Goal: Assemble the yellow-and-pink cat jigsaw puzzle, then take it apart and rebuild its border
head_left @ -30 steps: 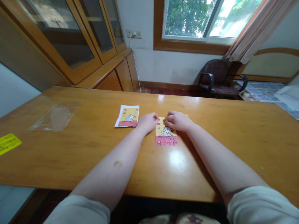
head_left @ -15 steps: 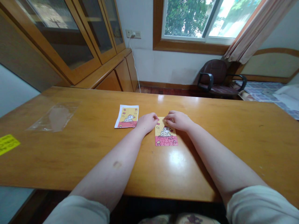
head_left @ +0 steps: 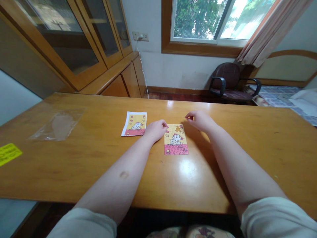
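Observation:
A small yellow and pink jigsaw puzzle lies flat on the table, with a gap near its top right where brown wood shows. My left hand rests at the puzzle's upper left corner, its fingers pressed together; whatever they hold is too small to name. Above and right of the puzzle, my right hand hovers over the table, thumb and fingers pinched on something I cannot make out. Left of my left hand lies a printed picture card with the same dog-like design.
On the wooden table, a clear plastic bag lies at the left, and a yellow label sits at the far left edge. Beyond the table stand a glass-door cabinet and an office chair.
My right hand has lifted away from the puzzle, up and to the right, uncovering the gap at its top right. My left hand has stayed in place.

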